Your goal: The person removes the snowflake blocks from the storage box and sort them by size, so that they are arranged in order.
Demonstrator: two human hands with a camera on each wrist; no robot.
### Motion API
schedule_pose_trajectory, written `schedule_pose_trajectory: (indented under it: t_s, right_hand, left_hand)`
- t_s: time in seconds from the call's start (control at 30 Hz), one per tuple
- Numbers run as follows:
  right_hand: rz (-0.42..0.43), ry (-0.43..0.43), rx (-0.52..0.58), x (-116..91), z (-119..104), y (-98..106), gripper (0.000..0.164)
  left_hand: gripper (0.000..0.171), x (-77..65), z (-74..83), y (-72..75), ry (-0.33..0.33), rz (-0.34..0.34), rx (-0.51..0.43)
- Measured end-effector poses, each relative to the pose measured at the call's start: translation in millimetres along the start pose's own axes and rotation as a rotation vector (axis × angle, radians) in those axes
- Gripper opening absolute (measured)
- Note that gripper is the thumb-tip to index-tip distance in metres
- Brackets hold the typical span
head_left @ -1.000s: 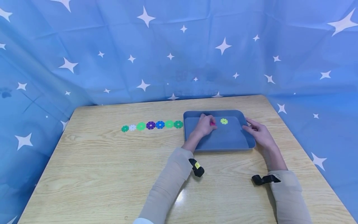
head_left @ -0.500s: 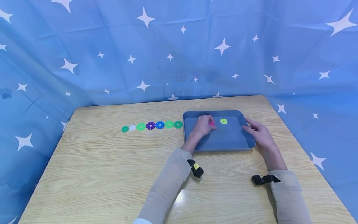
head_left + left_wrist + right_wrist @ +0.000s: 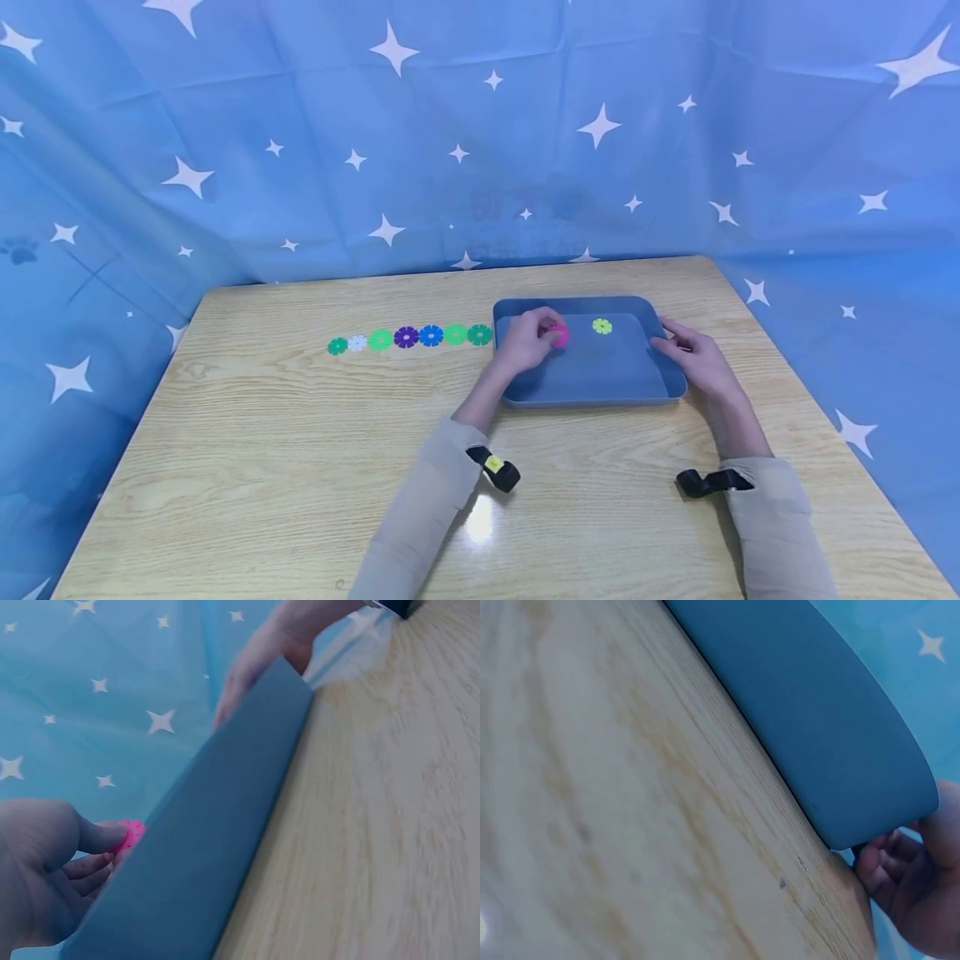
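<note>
My left hand (image 3: 525, 342) is over the left half of a blue-grey tray (image 3: 600, 379), pinching a pink notched plastic disc (image 3: 561, 336) between thumb and fingers. In the left wrist view the same pink disc (image 3: 133, 833) shows at the thumb tip, behind the tray wall (image 3: 199, 825). A yellow-green flower-shaped disc (image 3: 602, 326) lies in the tray towards the back. At the tray's right side my right hand (image 3: 701, 360) holds the rim, thumb inside and fingers outside. Those fingers curl by the tray's corner in the right wrist view.
Left of the tray a row of several notched discs runs along the wooden table (image 3: 262, 450), from a small green disc (image 3: 337, 346) past a purple disc (image 3: 407, 337) to a dark green disc (image 3: 479, 335) beside the tray. A starry blue curtain (image 3: 480, 150) hangs behind.
My left hand has drawn back to the left with the pink disc, away from the yellow-green one. More of the pink disc shows now. My right hand stays at the tray rim.
</note>
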State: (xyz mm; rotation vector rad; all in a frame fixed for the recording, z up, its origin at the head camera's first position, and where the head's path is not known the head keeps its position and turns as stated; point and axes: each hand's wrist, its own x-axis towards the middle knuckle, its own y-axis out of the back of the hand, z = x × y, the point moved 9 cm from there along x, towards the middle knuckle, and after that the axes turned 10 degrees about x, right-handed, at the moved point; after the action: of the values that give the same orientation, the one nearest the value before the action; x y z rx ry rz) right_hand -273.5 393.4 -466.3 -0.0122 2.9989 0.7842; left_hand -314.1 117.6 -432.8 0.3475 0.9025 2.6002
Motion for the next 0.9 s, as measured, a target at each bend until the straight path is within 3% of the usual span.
schedule_pose_trajectory:
  t_s: [0.37, 0.53, 0.77, 0.9]
  right_hand:
    - [0.0, -0.009, 0.03, 1.2, 2.5, 0.1, 0.063]
    - [-0.008, -0.008, 0.037, -8.2, -19.2, -1.9, 0.061]
    - [0.001, 0.017, -0.003, -0.3, -0.1, -0.2, 0.065]
    - [0.005, 0.03, 0.0, -1.0, -1.7, 0.3, 0.064]
  left_hand:
    - [0.014, -25.6, -16.8, 39.8, 0.009, 0.047, -0.133]
    - [0.017, -33.1, -24.1, 60.4, -0.005, 0.099, -0.137]
    - [0.021, -45.5, -36.5, 88.4, -0.006, 0.148, -0.13]
    - [0.021, -52.3, -47.1, 104.8, 0.009, 0.191, -0.122]
